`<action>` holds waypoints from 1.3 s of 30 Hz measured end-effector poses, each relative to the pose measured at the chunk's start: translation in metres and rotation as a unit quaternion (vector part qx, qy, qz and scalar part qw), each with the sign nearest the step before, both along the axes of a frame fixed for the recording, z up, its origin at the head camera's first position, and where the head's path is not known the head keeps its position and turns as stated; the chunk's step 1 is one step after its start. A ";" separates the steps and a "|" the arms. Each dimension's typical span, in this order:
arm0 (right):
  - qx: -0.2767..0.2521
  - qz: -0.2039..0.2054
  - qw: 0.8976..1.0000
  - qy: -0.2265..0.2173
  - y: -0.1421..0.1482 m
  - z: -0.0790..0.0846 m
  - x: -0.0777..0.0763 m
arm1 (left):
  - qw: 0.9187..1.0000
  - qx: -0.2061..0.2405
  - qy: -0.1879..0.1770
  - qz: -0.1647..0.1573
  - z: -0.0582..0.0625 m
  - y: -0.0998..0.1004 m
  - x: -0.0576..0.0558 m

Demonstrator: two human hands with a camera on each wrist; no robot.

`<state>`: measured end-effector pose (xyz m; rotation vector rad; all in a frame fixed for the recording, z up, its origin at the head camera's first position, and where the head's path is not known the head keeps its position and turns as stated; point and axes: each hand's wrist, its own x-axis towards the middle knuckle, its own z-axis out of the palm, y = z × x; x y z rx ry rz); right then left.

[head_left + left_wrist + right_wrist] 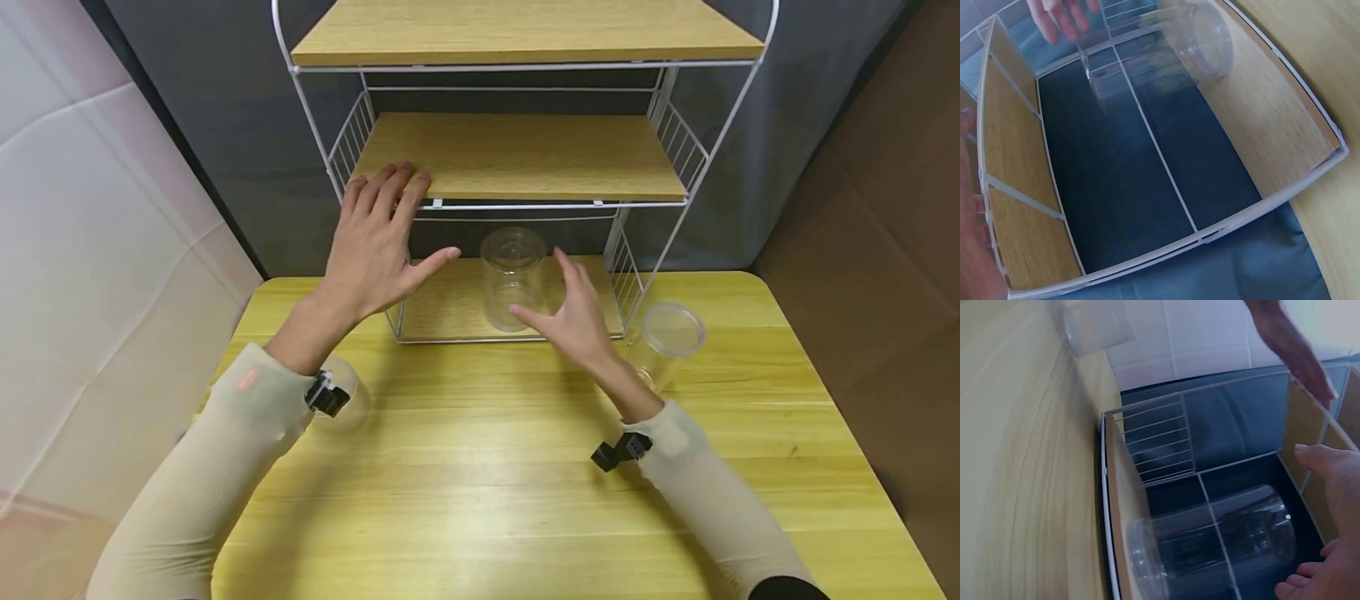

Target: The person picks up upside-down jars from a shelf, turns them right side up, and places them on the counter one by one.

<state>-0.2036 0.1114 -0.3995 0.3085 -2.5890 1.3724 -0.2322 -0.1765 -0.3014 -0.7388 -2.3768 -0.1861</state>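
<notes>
A clear jar (513, 287) stands upright on the bottom board of a white wire shelf rack; in the right wrist view the same jar (1222, 540) looks sideways because of the camera's tilt. My right hand (576, 321) is just right of this jar, thumb and fingers spread apart, with a gap to the jar in the right wrist view. My left hand (371, 254) has its fingers extended over the front left edge of the middle board (525, 158), thumb pointing right. Neither hand holds anything.
A second clear jar (673, 332) stands on the wooden table (465, 483), right of the rack. Another clear container (354, 408) is partly hidden by my left wrist. The top board (525, 33) is above, with wire side panels (678, 146) below it.
</notes>
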 end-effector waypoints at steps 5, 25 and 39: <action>-0.017 -0.021 1.000 -0.009 -0.009 -0.007 -0.012 | 1.000 0.002 0.004 0.002 -0.001 0.000 0.000; -0.058 -0.059 0.997 -0.002 -0.030 -0.025 -0.049 | 1.000 0.005 -0.002 0.003 -0.002 0.001 0.001; -0.067 -0.057 0.996 0.011 -0.035 -0.022 -0.059 | 1.000 0.001 -0.004 0.007 -0.001 0.001 0.001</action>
